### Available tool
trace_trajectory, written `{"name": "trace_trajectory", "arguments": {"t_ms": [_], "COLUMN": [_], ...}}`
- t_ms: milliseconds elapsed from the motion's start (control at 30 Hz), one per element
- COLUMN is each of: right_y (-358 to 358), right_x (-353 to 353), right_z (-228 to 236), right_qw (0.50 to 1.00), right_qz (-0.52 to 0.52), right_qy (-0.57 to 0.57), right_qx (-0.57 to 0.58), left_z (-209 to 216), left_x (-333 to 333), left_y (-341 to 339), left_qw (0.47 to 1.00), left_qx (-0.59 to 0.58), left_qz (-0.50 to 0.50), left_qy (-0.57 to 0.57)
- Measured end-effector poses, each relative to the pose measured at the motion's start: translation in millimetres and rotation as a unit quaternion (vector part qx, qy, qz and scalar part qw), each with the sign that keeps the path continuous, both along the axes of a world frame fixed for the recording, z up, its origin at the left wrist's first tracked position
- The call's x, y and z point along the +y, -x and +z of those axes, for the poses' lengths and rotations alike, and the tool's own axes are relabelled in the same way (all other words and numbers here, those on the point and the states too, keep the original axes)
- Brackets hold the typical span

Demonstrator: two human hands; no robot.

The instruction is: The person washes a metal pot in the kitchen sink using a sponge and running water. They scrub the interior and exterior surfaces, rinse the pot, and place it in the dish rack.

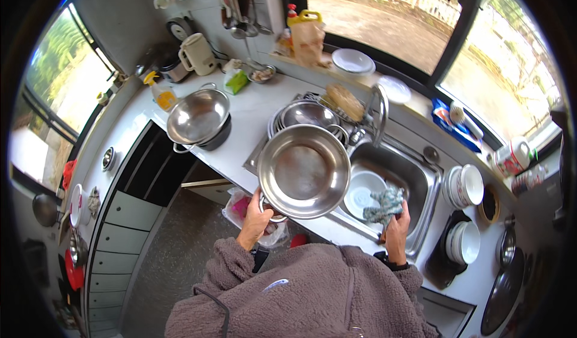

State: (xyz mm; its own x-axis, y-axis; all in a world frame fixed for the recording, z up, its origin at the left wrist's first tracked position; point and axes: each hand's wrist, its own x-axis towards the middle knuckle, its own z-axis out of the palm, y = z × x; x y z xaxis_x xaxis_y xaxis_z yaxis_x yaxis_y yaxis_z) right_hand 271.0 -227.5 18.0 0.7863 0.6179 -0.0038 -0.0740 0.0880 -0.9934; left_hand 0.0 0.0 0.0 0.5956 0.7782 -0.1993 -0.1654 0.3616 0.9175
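Steel loop handle clasped by the closed fingers of the left hand, supporting a wide pan above the white surface. Fingers of the right hand curled around a blue-grey cloth over the sink; white bowl inside, two-handled steel pot farther left.
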Motion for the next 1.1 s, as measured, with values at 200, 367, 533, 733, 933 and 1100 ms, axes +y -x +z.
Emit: {"name": "trace_trajectory", "arguments": {"t_ms": [200,367,533,733,933,1100], "right_y": [0,-24,-31,-36,-18,25], "right_x": [5,25,25,71,104,80], "right_z": [4,-62,-106,-120,-99,-94], "right_qw": [0.969,0.984,0.965,0.96,0.953,0.917], "right_qz": [-0.066,-0.056,0.083,0.024,0.096,0.306], "right_qy": [0.089,0.15,0.157,0.191,0.049,0.102], "right_qx": [-0.221,-0.083,0.193,0.202,0.282,0.237], "left_z": [-24,-46,-54,-51,-54,-72], "left_x": [-22,-37,-51,-49,-39,-23], "left_y": [-36,-88,-113,-119,-119,-112], "left_qw": [0.991,0.969,0.97,0.965,0.952,0.96], "left_qx": [0.051,0.05,0.036,0.06,0.064,0.032], "left_qz": [-0.121,-0.2,-0.225,-0.254,-0.298,-0.264], "left_qy": [-0.018,-0.135,-0.084,-0.037,-0.026,-0.092]}}
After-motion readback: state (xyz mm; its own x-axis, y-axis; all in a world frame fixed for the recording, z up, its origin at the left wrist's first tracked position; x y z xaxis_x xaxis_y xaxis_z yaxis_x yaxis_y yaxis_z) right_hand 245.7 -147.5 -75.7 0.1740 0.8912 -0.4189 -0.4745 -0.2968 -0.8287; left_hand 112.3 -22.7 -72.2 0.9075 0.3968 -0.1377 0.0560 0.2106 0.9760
